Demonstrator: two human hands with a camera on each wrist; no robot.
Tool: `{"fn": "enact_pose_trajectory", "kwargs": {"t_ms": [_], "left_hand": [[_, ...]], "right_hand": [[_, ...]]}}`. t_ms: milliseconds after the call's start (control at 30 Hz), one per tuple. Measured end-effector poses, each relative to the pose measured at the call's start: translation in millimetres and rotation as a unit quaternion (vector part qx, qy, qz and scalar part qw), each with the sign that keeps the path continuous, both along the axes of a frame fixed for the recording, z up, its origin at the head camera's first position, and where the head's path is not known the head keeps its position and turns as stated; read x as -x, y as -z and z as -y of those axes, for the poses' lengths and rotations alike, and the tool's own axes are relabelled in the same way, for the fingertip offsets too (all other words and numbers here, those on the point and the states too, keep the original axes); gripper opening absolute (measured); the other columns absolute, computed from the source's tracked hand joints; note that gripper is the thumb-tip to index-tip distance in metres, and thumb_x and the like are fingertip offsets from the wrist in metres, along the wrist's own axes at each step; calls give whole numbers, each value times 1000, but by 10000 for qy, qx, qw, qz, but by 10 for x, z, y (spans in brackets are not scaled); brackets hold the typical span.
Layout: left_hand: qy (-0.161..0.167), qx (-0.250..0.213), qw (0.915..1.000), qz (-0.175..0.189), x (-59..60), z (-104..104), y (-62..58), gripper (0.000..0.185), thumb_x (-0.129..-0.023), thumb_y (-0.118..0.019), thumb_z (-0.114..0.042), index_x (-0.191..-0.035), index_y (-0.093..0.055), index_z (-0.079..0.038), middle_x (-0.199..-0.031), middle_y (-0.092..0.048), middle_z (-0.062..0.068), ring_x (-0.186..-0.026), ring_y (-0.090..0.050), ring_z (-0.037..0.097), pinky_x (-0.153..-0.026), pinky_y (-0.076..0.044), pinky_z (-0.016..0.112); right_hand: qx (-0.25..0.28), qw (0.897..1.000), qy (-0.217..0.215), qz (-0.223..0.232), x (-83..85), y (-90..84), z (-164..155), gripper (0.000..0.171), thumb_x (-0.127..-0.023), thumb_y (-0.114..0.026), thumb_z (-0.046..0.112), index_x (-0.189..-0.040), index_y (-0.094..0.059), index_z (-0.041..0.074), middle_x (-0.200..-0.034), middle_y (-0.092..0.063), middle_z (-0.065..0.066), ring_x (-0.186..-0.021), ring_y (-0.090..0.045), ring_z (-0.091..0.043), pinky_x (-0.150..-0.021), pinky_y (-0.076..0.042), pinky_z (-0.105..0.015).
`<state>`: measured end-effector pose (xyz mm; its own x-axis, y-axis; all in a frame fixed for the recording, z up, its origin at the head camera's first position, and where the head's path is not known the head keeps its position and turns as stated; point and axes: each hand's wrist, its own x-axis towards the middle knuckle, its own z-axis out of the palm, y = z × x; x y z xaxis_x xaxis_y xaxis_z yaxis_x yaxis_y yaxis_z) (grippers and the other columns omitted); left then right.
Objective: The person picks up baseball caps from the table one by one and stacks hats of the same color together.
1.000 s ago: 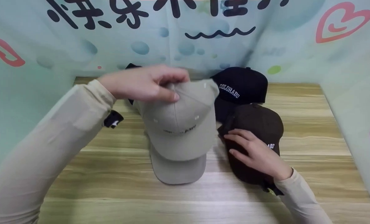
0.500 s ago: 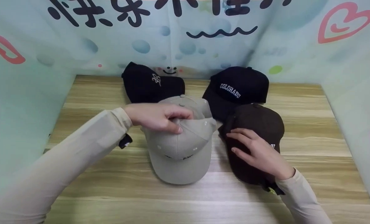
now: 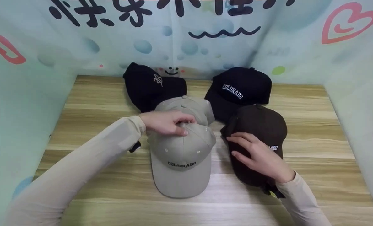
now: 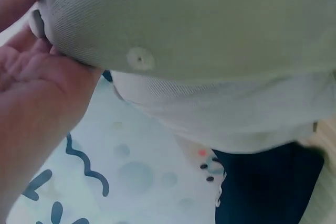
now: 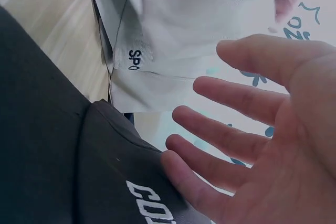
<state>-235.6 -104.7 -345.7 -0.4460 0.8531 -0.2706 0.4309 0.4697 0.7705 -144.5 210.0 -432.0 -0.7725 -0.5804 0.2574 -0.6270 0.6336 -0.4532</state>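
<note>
Head view: upper khaki cap (image 3: 181, 157) lowered since a second ago onto second khaki cap (image 3: 189, 106), crown pinched by left hand (image 3: 166, 122). Right hand (image 3: 258, 155) rests fingers-spread on brown cap (image 3: 262, 125) beside it. Stacking appears near done.

Long, close-fitting beige sleeves (image 3: 79, 169) reach both wrists; small black wrist straps (image 3: 135, 146); bare hands.

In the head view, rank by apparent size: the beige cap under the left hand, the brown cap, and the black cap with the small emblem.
1. beige cap
2. brown cap, close and partly covered by the right hand
3. black emblem cap, farther back and partly hidden
</note>
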Motion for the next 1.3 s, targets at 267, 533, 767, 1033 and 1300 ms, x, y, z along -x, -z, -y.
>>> {"fn": "enact_pose_trajectory", "kwargs": {"t_ms": [267,533,767,1033,1300], "left_hand": [[-505,-33,9911,-1229,127,45,53,29,-91,-60,-2,-119,-57,-3,-118,-60,15,-107,-53,28,-95,-39,41],[-934,493,9647,-2413,-57,-59,135,32,-91,-55,2,-120,-57,-10,-118,-55,14,-117,-47,31,-101,-34,46],[-446,1228,9362,-3264,-222,-198,175,45,-92,-61,-12,-135,-55,-22,-147,-33,12,-134,-28,35,-102,-27,60],[203,2154,9398,-2645,-211,-286,258,74,-81,-73,-50,-146,-40,-37,-161,7,3,-140,16,45,-96,-4,77],[231,2216,9355,-2744,-132,-238,324,81,-75,-76,-54,-146,-41,-36,-161,-3,9,-139,10,50,-95,-11,78]], "right_hand": [[-19,10000,-67,28,-17,44,6,37,-88,-70,12,-123,-62,3,-123,-58,-14,-116,-53,-23,-96,-42,-41],[-37,9999,-158,-52,-23,67,39,36,-88,-71,12,-122,-62,3,-121,-59,-13,-115,-54,-22,-95,-43,-39],[-37,9998,-177,-88,-45,85,47,37,-86,-72,11,-121,-63,3,-120,-59,-9,-114,-54,-20,-94,-43,-37],[-89,9999,-139,40,-72,111,45,37,-87,-72,12,-122,-63,3,-120,-59,-8,-113,-54,-21,-94,-44,-39],[-109,9997,-136,145,-75,137,48,37,-88,-71,12,-122,-62,3,-119,-60,-8,-112,-55,-21,-92,-45,-39]]}}
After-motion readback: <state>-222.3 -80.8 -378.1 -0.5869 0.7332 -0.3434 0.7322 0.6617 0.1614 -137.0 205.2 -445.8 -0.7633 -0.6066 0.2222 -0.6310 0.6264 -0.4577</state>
